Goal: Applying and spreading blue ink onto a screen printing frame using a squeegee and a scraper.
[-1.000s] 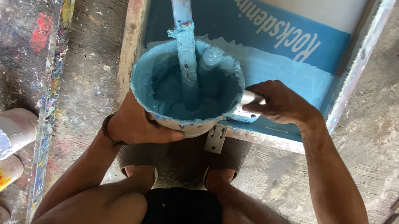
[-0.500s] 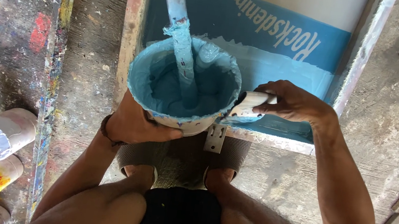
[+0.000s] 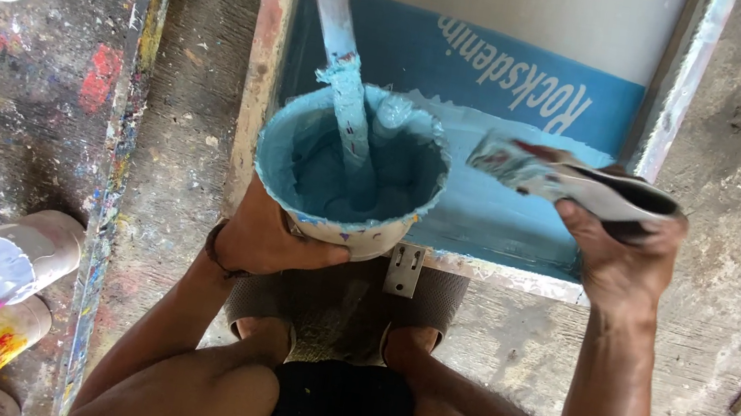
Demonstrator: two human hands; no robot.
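I see the left hand (image 3: 274, 243) clasping the round blue-paint tub (image 3: 352, 169); the right hand (image 3: 619, 258) pinches a flat paint-smeared scraper (image 3: 567, 183).

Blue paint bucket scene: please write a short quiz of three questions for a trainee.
1. True or false: the left hand holds the blue paint bucket.
2. What does the right hand hold? A) scraper B) brush C) cup
3. What stands inside the bucket?

Key:
1. True.
2. A, a paint-smeared scraper over the screen frame.
3. A stirring stick coated with blue paint.
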